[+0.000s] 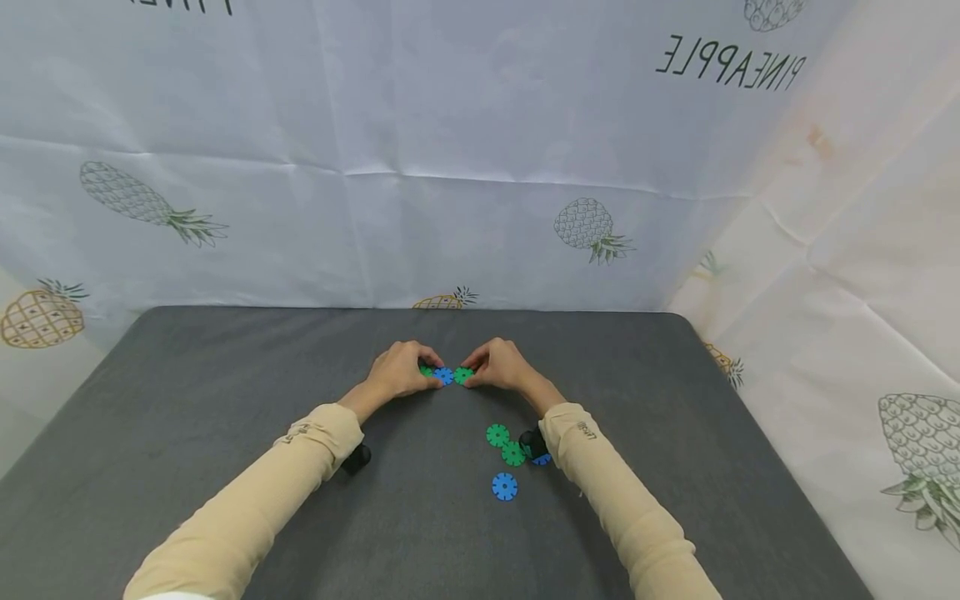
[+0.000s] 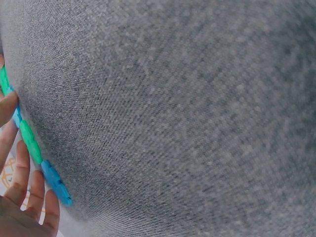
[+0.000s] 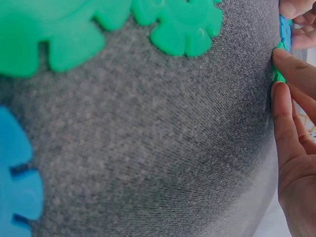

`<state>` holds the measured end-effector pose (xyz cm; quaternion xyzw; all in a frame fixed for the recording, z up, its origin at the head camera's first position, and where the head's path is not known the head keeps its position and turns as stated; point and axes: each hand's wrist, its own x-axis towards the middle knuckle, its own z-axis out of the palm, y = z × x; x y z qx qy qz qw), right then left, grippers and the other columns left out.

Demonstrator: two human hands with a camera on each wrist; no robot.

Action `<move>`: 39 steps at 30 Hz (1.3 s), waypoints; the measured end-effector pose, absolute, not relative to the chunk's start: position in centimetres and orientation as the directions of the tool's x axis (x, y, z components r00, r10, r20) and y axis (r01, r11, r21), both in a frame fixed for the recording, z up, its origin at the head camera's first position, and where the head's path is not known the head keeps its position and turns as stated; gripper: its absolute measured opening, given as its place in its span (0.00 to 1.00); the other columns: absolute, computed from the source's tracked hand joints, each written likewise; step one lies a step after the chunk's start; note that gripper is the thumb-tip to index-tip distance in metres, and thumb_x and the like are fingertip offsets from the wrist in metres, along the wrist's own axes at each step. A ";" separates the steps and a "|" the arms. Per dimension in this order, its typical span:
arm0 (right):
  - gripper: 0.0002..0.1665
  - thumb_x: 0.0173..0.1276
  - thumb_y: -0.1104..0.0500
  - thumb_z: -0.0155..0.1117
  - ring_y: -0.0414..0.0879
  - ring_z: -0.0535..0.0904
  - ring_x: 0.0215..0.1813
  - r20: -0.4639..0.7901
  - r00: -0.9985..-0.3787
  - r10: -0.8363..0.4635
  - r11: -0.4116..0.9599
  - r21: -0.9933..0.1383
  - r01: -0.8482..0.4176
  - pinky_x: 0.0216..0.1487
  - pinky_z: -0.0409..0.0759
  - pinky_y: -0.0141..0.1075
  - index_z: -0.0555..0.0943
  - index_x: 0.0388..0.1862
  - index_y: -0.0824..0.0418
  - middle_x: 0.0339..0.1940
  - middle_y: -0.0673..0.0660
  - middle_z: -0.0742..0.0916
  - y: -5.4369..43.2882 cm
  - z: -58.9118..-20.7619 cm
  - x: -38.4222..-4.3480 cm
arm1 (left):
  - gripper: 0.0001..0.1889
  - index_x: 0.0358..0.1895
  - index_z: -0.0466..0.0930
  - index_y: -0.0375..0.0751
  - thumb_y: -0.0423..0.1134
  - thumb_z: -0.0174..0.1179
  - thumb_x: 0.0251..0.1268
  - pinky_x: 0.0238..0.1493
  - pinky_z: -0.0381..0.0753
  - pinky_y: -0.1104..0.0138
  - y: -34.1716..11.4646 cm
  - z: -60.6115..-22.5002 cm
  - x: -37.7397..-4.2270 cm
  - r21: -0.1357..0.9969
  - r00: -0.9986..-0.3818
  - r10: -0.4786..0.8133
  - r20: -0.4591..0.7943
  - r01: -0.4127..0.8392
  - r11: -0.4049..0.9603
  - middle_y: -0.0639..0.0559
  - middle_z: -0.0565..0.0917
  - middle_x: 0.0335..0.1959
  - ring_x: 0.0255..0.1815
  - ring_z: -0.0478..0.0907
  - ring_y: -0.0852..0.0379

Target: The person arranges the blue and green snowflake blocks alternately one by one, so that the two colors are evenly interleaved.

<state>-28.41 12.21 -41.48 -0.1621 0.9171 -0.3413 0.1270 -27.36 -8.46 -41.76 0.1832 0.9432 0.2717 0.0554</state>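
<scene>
Near the far edge of the table, my left hand (image 1: 400, 369) pinches a blue notched disc (image 1: 444, 376). Partly under its fingers is a green notched disc (image 1: 426, 370). In the left wrist view the discs form a line of alternating colours, with another blue disc (image 2: 56, 182) at the end beside the fingers; the hand hides that one from the head view. My right hand (image 1: 501, 365) pinches a green notched disc (image 1: 463, 376) by its edge, between thumb and fingers. This green disc stands right at the edge of the blue one.
Loose discs lie on the dark grey table (image 1: 420, 517), nearer me by the right forearm: two green discs (image 1: 497, 435), a blue disc (image 1: 505, 487), and another blue disc (image 1: 542, 459) partly hidden by the wrist camera (image 1: 533, 443). A pineapple-print cloth (image 1: 465, 108) hangs behind the table.
</scene>
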 end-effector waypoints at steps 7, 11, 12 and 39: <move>0.15 0.52 0.62 0.78 0.38 0.82 0.32 -0.108 -0.916 -0.386 0.714 -0.663 -0.223 0.36 0.80 0.31 0.88 0.40 0.61 0.33 0.51 0.88 12.2 -41.5 -28.4 | 0.14 0.42 0.87 0.48 0.45 0.73 0.52 0.41 0.78 0.56 -8.6 -41.8 -27.4 0.525 -0.920 0.392 0.007 0.337 0.782 0.51 0.84 0.42 0.42 0.79 0.52; 0.15 0.51 0.62 0.78 0.38 0.82 0.32 -0.104 -0.917 -0.384 0.716 -0.660 -0.225 0.37 0.79 0.31 0.88 0.40 0.60 0.33 0.51 0.88 12.2 -41.6 -28.6 | 0.15 0.43 0.87 0.47 0.45 0.73 0.52 0.43 0.78 0.55 -8.7 -41.8 -27.5 0.528 -0.914 0.405 0.016 0.352 0.773 0.51 0.84 0.42 0.44 0.79 0.52; 0.15 0.52 0.62 0.78 0.37 0.82 0.32 -0.107 -0.917 -0.384 0.716 -0.661 -0.223 0.37 0.79 0.31 0.88 0.40 0.60 0.33 0.51 0.88 12.2 -41.6 -28.6 | 0.15 0.44 0.87 0.47 0.45 0.73 0.52 0.43 0.78 0.55 -8.8 -41.9 -27.5 0.527 -0.912 0.409 0.016 0.355 0.772 0.51 0.84 0.42 0.44 0.79 0.51; 0.17 0.54 0.64 0.75 0.41 0.84 0.35 -0.093 -0.898 -0.430 0.657 -0.714 -0.241 0.38 0.81 0.31 0.86 0.44 0.64 0.37 0.55 0.88 12.8 -41.6 -28.3 | 0.18 0.46 0.88 0.45 0.45 0.74 0.50 0.45 0.79 0.54 -9.0 -42.0 -27.8 0.580 -0.902 0.431 0.030 0.367 0.727 0.47 0.83 0.48 0.49 0.79 0.48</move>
